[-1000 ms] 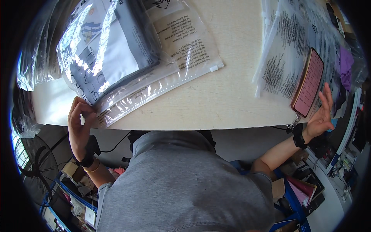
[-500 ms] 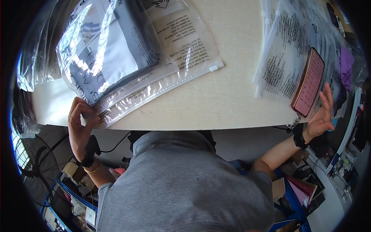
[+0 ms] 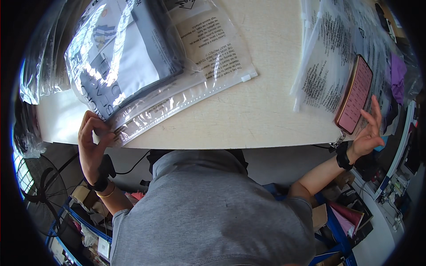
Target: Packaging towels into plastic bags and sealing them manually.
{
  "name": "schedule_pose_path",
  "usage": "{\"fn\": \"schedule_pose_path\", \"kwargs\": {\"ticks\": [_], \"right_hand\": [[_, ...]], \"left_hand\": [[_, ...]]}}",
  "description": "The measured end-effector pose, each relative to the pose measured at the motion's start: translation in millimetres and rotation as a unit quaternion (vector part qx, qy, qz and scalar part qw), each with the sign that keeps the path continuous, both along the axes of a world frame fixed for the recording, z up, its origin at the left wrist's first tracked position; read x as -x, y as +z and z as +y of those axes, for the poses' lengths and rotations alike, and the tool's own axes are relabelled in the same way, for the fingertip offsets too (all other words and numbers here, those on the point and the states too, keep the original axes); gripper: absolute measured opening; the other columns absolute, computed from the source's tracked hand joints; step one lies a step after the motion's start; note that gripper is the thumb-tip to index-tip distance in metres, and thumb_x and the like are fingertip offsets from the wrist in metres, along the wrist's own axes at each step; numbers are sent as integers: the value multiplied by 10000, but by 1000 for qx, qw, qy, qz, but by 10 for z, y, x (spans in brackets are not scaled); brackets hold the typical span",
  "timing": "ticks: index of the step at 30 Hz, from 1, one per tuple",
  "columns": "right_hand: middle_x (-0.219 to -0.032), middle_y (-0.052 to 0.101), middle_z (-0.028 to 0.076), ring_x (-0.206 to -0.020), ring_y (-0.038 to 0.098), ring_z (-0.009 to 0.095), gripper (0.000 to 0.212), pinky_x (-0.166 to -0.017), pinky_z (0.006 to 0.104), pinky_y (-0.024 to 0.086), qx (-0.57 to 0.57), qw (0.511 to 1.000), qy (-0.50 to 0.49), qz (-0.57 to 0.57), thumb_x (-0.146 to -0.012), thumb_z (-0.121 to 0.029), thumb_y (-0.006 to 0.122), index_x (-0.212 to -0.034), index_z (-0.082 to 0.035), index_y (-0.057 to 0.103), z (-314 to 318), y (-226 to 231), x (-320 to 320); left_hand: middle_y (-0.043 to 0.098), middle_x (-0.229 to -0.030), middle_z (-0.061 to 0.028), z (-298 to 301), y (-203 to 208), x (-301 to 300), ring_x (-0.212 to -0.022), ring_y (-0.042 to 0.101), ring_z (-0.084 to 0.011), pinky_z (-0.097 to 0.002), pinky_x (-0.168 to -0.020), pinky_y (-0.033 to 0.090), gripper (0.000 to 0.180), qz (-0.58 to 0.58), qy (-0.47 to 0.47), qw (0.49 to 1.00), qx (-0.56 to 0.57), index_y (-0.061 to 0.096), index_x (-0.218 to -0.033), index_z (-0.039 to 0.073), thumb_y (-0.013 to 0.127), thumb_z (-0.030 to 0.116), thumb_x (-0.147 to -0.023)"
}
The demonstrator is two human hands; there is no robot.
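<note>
Pinching one corner of a clear slider-zip bag [image 3: 177,88], well left of the smartphone [image 3: 354,95], the left hand [image 3: 92,137] presses thumb against fingers. I'd guess the bag handles light, floppy, slippery, best held by its stiffer zip strip [image 3: 186,103]. Beside the smartphone, the right hand [image 3: 369,135] spreads its fingers loosely; printed plastic bags [image 3: 321,71] lie blocked beneath it.

Apparently a packing workroom; zip bags [image 3: 222,57], worktable [image 3: 213,128], cluttered shelving [image 3: 339,228].
</note>
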State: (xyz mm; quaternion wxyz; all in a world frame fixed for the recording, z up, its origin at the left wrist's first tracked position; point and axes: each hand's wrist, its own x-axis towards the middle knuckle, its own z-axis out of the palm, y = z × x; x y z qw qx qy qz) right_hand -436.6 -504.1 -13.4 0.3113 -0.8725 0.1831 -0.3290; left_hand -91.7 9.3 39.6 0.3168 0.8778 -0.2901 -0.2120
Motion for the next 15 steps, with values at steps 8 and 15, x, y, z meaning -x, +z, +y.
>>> {"fn": "schedule_pose_path", "kwargs": {"ticks": [8,15], "right_hand": [[-1268,524,255,-1228,471,352,980,-1099,474,264,-17,999,-12,-26,-887,-685,20,-964,46,668,9,-6,-6],[-1264,527,254,-1223,475,349,976,-1100,473,263,-19,999,-14,-24,-884,-692,29,-985,44,661,22,2,-16]], "left_hand": [[447,-845,-45,-3,-2,3,-802,460,-162,-256,-733,371,217,2,4,1000,2,516,-764,19,668,-17,-613],[444,-845,-44,-1,-5,4,-805,455,-161,-255,-739,367,220,3,7,1000,1,513,-759,17,668,-22,-608]]}}
